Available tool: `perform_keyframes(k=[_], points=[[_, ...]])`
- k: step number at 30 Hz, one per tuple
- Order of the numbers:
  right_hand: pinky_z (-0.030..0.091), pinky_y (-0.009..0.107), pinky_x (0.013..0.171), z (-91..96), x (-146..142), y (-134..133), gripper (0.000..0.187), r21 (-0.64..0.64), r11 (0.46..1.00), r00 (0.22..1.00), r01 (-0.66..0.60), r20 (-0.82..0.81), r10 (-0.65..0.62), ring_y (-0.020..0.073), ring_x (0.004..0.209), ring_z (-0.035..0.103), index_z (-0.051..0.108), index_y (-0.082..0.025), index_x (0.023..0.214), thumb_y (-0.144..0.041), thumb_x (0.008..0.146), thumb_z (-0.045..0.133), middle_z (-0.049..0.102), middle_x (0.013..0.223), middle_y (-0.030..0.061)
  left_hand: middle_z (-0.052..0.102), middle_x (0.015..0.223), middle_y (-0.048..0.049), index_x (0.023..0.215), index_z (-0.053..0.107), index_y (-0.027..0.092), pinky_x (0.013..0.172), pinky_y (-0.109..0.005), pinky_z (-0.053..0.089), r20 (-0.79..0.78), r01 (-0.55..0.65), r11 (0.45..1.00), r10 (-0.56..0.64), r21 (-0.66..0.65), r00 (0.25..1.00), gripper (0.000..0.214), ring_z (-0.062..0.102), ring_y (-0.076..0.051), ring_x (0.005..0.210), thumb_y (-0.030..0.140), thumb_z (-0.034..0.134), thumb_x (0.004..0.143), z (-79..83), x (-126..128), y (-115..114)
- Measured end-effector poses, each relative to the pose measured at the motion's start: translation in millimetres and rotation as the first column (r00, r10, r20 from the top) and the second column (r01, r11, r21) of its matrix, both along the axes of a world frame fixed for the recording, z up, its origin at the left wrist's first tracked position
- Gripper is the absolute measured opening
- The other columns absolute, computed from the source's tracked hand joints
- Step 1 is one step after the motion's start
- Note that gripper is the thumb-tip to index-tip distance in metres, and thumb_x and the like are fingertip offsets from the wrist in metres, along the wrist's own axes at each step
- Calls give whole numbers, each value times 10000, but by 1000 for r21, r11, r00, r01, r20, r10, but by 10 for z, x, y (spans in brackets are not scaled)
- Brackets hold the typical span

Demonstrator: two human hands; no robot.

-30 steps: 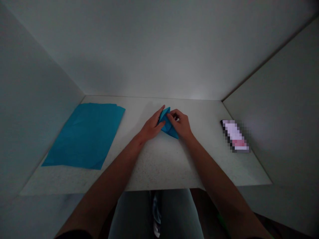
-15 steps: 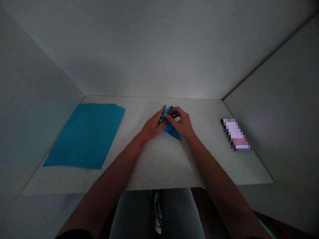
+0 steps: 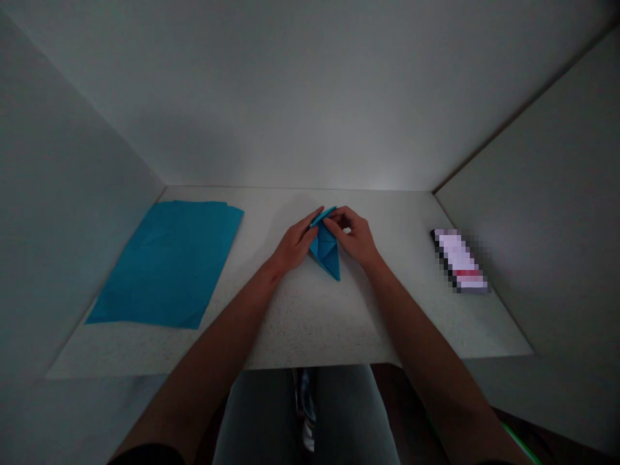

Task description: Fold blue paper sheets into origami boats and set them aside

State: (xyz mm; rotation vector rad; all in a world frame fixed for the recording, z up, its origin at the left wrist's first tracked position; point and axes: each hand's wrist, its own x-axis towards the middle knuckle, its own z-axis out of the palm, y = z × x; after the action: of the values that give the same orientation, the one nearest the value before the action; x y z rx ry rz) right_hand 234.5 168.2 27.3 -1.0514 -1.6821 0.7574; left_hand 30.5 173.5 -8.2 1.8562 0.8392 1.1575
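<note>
A small folded piece of blue paper (image 3: 327, 252) lies on the white table (image 3: 310, 316) in the middle, its pointed end toward me. My left hand (image 3: 295, 242) rests against its left side, fingers stretched along the fold and pressing the top edge. My right hand (image 3: 356, 239) pinches the paper's upper tip from the right, fingers curled over it. Both hands touch the paper near its far corner.
A stack of flat blue paper sheets (image 3: 169, 261) lies at the table's left. A phone with a lit, blurred screen (image 3: 460, 261) lies at the right. White walls close the table in on the left, back and right. My knees show below the near edge.
The folded paper has turned, so its pointed end now aims more straight toward me. Both hands shifted slightly at its far tip.
</note>
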Motion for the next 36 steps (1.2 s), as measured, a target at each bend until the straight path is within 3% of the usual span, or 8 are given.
perform_keyframes(k=[6, 12, 17, 21, 26, 30, 33, 36], points=[[454, 305, 614, -12, 2, 15, 313, 7, 998, 998, 60, -6, -60, 153, 657, 540, 601, -268, 871, -535, 978, 722, 596, 734, -29, 627, 1650, -118, 1650, 553, 250, 1330, -559, 425, -71, -21, 1000, 22, 8, 997, 591, 586, -312, 1543, 500, 510, 1116, 14, 9, -7], [471, 319, 658, 1, 64, 58, 279, -106, 994, 988, -39, -156, 22, 169, 675, 510, 560, -267, 797, -479, 936, 675, 516, 697, -28, 695, 1560, -141, 1572, 622, 200, 1247, -483, 500, -3, -147, 988, 147, -50, 989, 544, 662, -285, 1433, 465, 511, 1110, 26, 38, 28], [492, 346, 634, -2, 138, 132, 312, -223, 970, 937, -99, -349, 16, 196, 668, 512, 456, -276, 756, -503, 916, 598, 464, 696, -5, 824, 1242, -85, 1369, 753, 213, 1030, -392, 600, -17, -196, 973, 195, -126, 981, 442, 760, -245, 1123, 483, 516, 1112, 52, 39, 31], [469, 328, 595, 63, 130, 125, 430, -284, 954, 902, -97, -430, -37, 186, 632, 451, 390, -280, 735, -600, 872, 643, 398, 676, -14, 809, 997, -49, 1273, 776, 214, 811, -339, 606, -44, -203, 964, 199, -169, 979, 404, 733, -209, 863, 498, 557, 1088, 34, 45, 30], [467, 306, 591, 166, 96, 76, 454, -315, 939, 841, -140, -538, -55, 177, 637, 444, 377, -279, 751, -610, 822, 679, 357, 689, -30, 804, 1220, -91, 1411, 705, 231, 753, -306, 613, 5, -119, 971, 123, -208, 992, 472, 743, -193, 887, 390, 736, 968, 51, 49, 1], [469, 311, 595, 150, 137, 119, 503, -304, 949, 832, -79, -544, -105, 175, 641, 429, 364, -277, 760, -687, 853, 640, 327, 711, -28, 794, 1269, -110, 1423, 695, 236, 799, -329, 625, 13, -93, 972, 98, -218, 995, 446, 754, -204, 950, 309, 667, 984, 71, 43, 0], [453, 303, 591, 106, 155, 124, 540, -258, 966, 881, 31, -449, -148, 168, 637, 431, 392, -278, 783, -733, 904, 657, 352, 706, -36, 792, 1294, -115, 1376, 717, 236, 842, -353, 627, 9, -173, 970, 178, -173, 984, 392, 753, -228, 1026, 295, 638, 997, 69, 44, 19], [474, 303, 623, 72, 121, 70, 528, -163, 984, 956, 77, -266, -119, 170, 697, 518, 512, -289, 907, -744, 868, 777, 504, 769, -36, 785, 1309, -122, 1350, 720, 226, 845, -355, 622, 15, -312, 942, 317, -125, 948, 354, 745, -240, 1048, 312, 623, 1020, 73, 45, 35]])
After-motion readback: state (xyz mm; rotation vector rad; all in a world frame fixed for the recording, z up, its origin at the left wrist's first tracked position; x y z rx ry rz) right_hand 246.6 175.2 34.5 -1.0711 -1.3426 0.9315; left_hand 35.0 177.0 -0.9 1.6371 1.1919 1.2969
